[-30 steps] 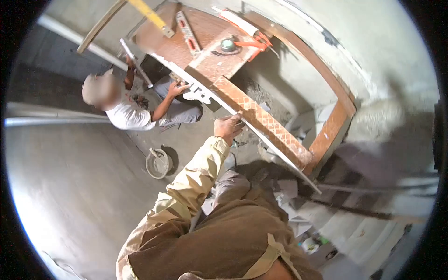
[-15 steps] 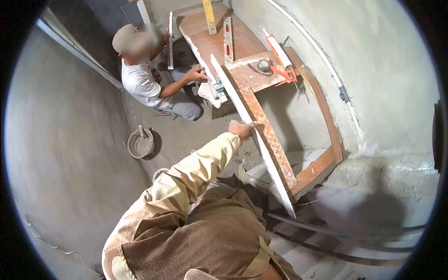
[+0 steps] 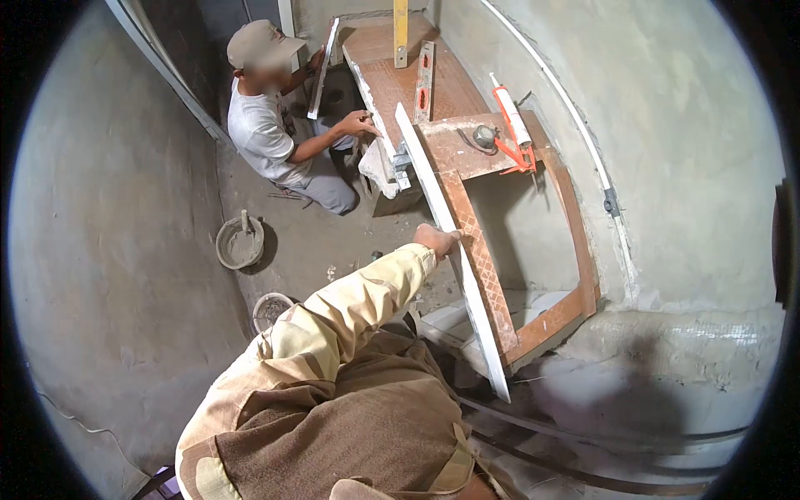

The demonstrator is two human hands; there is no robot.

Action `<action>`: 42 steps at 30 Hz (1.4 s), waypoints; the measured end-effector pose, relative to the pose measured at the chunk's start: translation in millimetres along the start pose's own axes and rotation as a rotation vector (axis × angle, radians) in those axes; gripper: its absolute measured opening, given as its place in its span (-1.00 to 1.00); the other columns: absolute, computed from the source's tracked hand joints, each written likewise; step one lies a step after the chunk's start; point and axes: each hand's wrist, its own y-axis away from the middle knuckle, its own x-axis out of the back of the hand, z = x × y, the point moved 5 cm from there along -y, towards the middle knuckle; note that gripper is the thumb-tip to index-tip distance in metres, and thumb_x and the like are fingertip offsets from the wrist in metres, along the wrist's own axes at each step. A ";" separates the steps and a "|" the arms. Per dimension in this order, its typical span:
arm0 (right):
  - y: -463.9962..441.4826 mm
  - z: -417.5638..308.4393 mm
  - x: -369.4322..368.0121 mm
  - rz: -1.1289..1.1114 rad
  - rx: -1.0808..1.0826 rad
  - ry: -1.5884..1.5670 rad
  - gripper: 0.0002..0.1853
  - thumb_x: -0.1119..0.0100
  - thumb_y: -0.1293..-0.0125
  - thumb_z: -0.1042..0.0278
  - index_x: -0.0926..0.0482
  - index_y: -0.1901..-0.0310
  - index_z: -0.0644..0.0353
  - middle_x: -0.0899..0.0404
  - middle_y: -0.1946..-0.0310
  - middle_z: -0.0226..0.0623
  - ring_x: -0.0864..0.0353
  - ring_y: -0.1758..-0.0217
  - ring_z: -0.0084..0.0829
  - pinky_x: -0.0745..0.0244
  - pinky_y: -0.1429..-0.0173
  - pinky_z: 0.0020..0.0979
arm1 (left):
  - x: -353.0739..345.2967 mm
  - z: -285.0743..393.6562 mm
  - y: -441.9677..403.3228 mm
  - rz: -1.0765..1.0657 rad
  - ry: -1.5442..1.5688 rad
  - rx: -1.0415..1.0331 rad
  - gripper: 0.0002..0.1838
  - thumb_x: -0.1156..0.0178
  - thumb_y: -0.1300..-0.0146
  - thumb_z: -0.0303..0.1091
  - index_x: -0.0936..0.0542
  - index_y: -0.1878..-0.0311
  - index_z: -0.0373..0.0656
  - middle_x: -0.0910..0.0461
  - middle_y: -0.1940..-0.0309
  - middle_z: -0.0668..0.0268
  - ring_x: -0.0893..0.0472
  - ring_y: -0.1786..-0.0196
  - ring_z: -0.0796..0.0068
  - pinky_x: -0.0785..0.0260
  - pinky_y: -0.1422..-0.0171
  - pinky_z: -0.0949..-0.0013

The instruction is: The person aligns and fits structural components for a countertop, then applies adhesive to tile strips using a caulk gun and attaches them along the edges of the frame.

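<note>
My left hand is closed round the edge of a long white strip, near its middle. This strip slants down along the front edge of a brown tiled frame. A small metal clamp-like piece sits against the strip's upper part. Beyond it is a white, rough-edged piece, close to another person's hand. My right hand is out of view.
Another person kneels at the upper left, holding a narrow strip. A level, a yellow tool, an orange caulking gun and a round tool lie on the counter. Buckets stand on the floor.
The view has turned and shifted, so the long strip appears steeper. My left hand still holds it. A second bucket now shows beside my sleeve. The other person's head has lifted slightly.
</note>
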 end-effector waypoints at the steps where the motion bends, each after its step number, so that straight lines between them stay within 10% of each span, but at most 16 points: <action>1: 0.9 -0.7 0.3 0.001 0.000 0.002 -0.65 -0.26 -0.36 0.15 -0.71 0.05 0.29 -0.73 0.30 -0.13 -0.71 0.23 -0.17 -0.61 0.12 -0.18 | -0.3 -2.1 -3.8 0.001 0.000 -0.002 -0.61 -0.48 -0.23 -0.28 -0.65 0.14 -0.49 -0.73 0.14 0.06 -0.77 0.15 0.17 -0.61 0.01 0.09; 42: 67.9 54.0 -109.5 0.101 -0.185 -0.356 -0.68 -0.23 -0.37 0.20 -0.71 0.06 0.30 -0.73 0.28 -0.12 -0.71 0.20 -0.17 -0.60 0.08 -0.21 | -21.4 35.8 -4.9 -0.051 -0.163 0.051 -0.66 -0.16 -0.43 -0.41 -0.44 -0.16 -0.40 -0.61 0.09 0.08 -0.74 0.14 0.10 -0.79 0.17 0.00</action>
